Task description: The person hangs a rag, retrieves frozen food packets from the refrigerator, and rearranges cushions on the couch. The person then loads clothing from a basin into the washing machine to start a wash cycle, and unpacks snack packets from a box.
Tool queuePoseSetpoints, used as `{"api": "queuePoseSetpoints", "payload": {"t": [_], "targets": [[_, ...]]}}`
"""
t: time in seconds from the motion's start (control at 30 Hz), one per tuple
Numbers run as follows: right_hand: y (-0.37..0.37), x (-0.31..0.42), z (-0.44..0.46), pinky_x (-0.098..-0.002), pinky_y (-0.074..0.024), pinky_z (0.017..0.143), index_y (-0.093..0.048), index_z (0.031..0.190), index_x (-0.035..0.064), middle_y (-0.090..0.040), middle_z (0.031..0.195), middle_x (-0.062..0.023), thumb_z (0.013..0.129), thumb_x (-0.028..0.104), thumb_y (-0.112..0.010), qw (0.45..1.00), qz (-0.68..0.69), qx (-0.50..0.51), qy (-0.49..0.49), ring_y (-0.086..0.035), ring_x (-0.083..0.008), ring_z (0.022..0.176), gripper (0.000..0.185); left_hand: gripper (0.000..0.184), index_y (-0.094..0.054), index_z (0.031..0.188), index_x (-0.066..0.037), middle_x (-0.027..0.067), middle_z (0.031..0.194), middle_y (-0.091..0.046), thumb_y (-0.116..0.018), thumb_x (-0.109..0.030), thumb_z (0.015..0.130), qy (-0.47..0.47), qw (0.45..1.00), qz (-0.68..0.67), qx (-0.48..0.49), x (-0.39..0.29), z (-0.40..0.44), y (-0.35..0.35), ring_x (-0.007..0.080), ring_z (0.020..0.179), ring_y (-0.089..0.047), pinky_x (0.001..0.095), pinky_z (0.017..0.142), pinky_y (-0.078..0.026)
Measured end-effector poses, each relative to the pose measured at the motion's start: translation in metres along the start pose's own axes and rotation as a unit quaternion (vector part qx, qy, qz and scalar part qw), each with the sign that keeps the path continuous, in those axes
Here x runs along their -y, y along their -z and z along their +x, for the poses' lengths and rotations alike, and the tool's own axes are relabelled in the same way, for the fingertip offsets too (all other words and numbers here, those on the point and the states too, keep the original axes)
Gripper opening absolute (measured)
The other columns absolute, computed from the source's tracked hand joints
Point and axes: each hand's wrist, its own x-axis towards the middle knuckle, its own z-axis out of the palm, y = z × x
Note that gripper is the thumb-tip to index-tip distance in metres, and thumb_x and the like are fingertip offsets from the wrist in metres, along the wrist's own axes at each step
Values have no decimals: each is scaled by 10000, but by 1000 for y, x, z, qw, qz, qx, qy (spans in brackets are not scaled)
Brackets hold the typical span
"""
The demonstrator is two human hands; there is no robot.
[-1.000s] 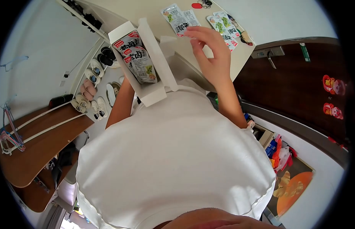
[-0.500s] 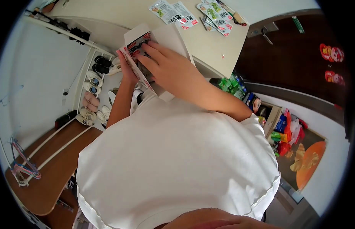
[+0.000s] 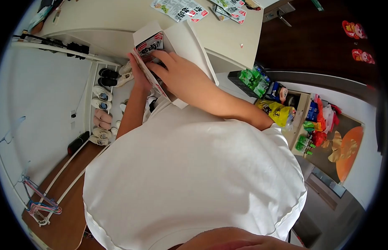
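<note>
An open white cardboard box [image 3: 189, 38] is tilted in front of my chest, its flaps spread. My left hand [image 3: 138, 74] grips the box's left side, with its palm and fingers against the outer wall. Inside stand printed food packets [image 3: 153, 43], silver and black with red marks. My right hand [image 3: 177, 76] reaches into the opening, fingers apart and bent, at the packets; its thumb and fingertips are partly hidden. Other flat packets [image 3: 172, 9] lie on the cream tabletop [image 3: 227, 39], with a second group of packets [image 3: 232, 11] to their right.
Left of the box, a rack holds several pairs of shoes [image 3: 103, 92]. Clothes hangers [image 3: 42, 204] hang at the lower left. To the right are a crate of green bottles [image 3: 254, 81], a yellow bag [image 3: 275, 111] and a dark door [image 3: 310, 46].
The view has shifted, so the table packets sit higher in it and more floor items show at right. My right fingers have drawn back slightly, uncovering more of the packets in the box.
</note>
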Motion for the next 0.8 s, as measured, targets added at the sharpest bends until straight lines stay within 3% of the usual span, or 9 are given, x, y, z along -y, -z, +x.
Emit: {"api": "queuePoseSetpoints", "payload": {"t": [0.07,0.13,0.2,0.23,0.27,0.33,0.4,0.47,0.8], "targets": [[0,2,1,-347,-544,841,-611,1260,10,-566,1155,-112,777,53,-689,1000,6,-13,8,-596,-261,1007,491,802,-529,1446,-140,104,1345,-642,-336,-770,988,-7,999,27,-29,-1,2,6,282,1217,-619,443,1042,-505],[-1,2,1,-392,-544,906,-449,1485,53,-563,1258,-130,811,42,-719,998,42,39,-26,-595,-312,1112,726,847,-518,1461,-144,107,1356,-638,-314,-804,970,-18,997,52,-59,-4,-1,3,285,1226,-623,442,1036,-524],[8,7,9,-396,-546,899,-363,1532,57,-567,1232,-137,791,41,-750,996,48,65,-45,-596,-318,1113,836,749,-477,1498,-178,87,1419,-595,-328,-731,1016,-6,998,-36,-42,-12,-9,-14,283,1242,-602,447,1075,-475],[11,9,13,-401,-548,892,-277,1579,61,-571,1205,-143,771,41,-782,992,55,91,-68,-597,-325,1115,953,759,-461,1513,-180,92,1445,-577,-319,-735,1015,-14,999,-29,-30,-15,-11,-15,291,1262,-596,455,1079,-479],[10,10,15,-401,-548,892,-277,1579,61,-571,1205,-143,771,41,-782,992,54,92,-65,-597,-325,1115,953,759,-461,1513,-180,92,1445,-577,-319,-735,1015,-16,999,-31,-31,-17,-11,-12,291,1262,-596,455,1079,-479],[7,10,19,-412,-546,885,-181,1607,59,-572,1195,-160,746,42,-817,988,62,111,-89,-601,-342,1100,1071,771,-458,1515,-178,92,1455,-572,-314,-743,1010,1,996,-66,55,-21,-10,-5,294,1277,-590,468,1072,-488],[6,11,22,-418,-544,889,-194,1603,60,-575,1194,-163,754,36,-806,989,63,106,-83,-603,-349,1094,1048,786,-465,1507,-172,95,1446,-581,-315,-755,1002,-1,996,-70,53,-23,-11,-5,293,1271,-596,481,1064,-495],[5,12,22,-424,-542,892,-207,1599,60,-578,1193,-167,761,29,-796,990,65,101,-79,-605,-356,1089,1025,791,-472,1500,-172,101,1425,-597,-332,-763,994,-8,998,-27,-57,-27,-15,-13,290,1256,-608,472,1056,-505],[5,15,22,-430,-535,891,-277,1569,46,-574,1185,-167,767,49,-802,987,88,101,-93,-614,-360,1079,958,800,-473,1502,-153,95,1417,-604,-363,-758,989,0,997,-69,16,-28,-12,2,291,1236,-622,459,1036,-521]]}}
